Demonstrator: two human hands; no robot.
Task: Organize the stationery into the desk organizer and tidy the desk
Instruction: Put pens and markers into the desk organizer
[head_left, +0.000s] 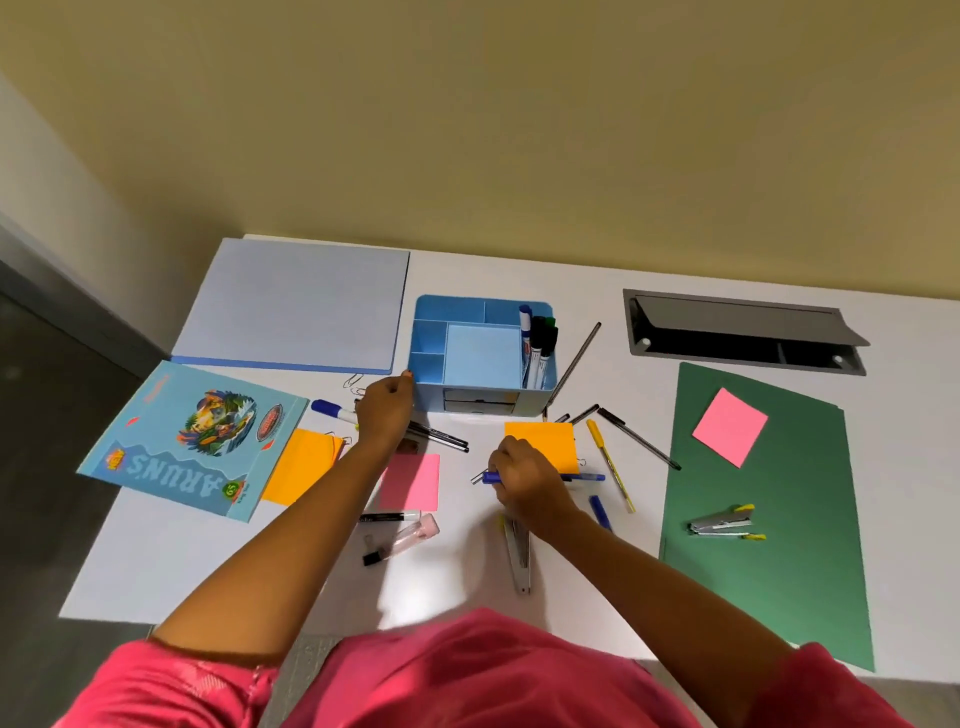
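Note:
A blue desk organizer (467, 332) stands at the middle back of the white desk (156, 561), with several markers (540, 343) upright in its right compartment. My left hand (384, 415) touches the organizer's front left corner with its fingertips. My right hand (524, 483) grips a blue pen (584, 477) lying below an orange sticky pad (543, 441). Loose pens lie around: black ones (441, 439), a yellow one (610, 470), a thin black one (639, 439), a blue marker (332, 410).
A light blue folder (291, 306) lies back left, a blue notebook (192, 436) and an orange pad (301, 462) at left. Pink sticky pads (410, 480) (730, 426), a green folder (763, 519) with a stapler (722, 522), a binder clip (371, 558), a metal strip (517, 556) and a cable hatch (737, 332) are present.

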